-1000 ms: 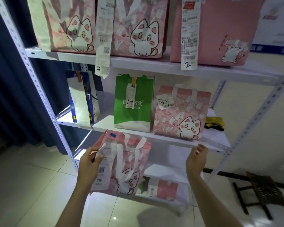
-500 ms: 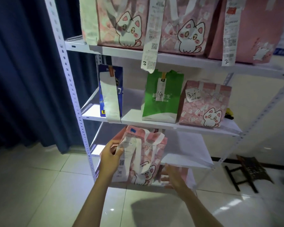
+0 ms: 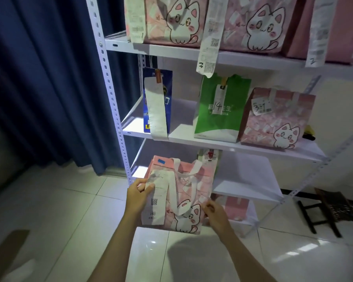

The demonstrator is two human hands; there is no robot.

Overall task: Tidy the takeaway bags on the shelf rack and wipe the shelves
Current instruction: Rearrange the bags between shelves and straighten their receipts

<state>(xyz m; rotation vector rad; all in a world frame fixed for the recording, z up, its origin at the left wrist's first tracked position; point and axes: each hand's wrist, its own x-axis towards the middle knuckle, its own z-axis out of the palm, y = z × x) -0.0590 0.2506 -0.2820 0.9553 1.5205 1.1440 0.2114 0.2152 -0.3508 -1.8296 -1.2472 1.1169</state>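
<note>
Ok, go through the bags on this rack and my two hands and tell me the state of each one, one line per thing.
Held pink cat bag: upright in front of the rack, gripped on both sides, receipt hanging down its front.
Left hand: fingers pinching the bag's left edge and receipt.
Right hand: gripping the bag's lower right edge.
Green bag: upright, tagged 14.
Blue bag: upright, long receipt clipped on.
Small pink cat bag: upright, tagged 34.
</note>
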